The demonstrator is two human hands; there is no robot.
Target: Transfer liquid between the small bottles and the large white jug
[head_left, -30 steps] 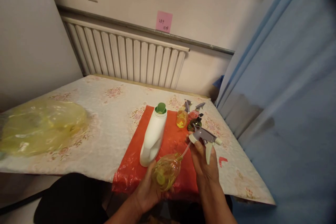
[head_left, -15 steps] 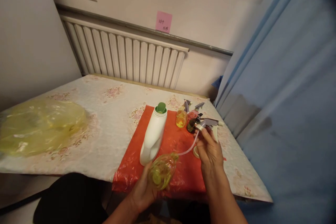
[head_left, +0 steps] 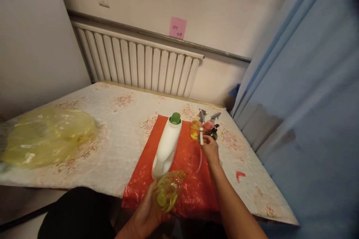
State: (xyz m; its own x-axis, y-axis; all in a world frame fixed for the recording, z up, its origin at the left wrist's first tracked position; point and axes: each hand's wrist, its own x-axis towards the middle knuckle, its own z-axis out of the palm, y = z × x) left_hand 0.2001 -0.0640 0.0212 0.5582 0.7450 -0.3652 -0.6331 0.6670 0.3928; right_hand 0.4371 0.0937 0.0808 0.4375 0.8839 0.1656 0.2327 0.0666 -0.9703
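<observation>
My left hand [head_left: 150,209] is wrapped round a clear yellow bottle [head_left: 168,191], which is tilted with its open neck to the upper right. My right hand [head_left: 211,150] grips a trigger spray head [head_left: 201,136] by its collar; the thin dip tube [head_left: 200,161] hangs below it, apart from the bottle. Just beyond the yellow bottle stands a white jug [head_left: 167,147] with a green spout insert [head_left: 175,118]. Behind my right hand are a spray bottle of yellow liquid [head_left: 195,130], a pink spray bottle [head_left: 209,124] and a dark green pump bottle [head_left: 212,133].
A red plastic sheet [head_left: 143,171] lies under the bottles on the flowered tablecloth [head_left: 112,119]. A yellow plastic bag [head_left: 50,136] rests at the left. A blue curtain [head_left: 303,119] borders the right side, and a radiator [head_left: 137,61] runs along the wall.
The dip tube has come out of the yellow bottle's neck. My right hand has moved left with the spray head and turned it. The left hand has shifted slightly left and down with the bottle.
</observation>
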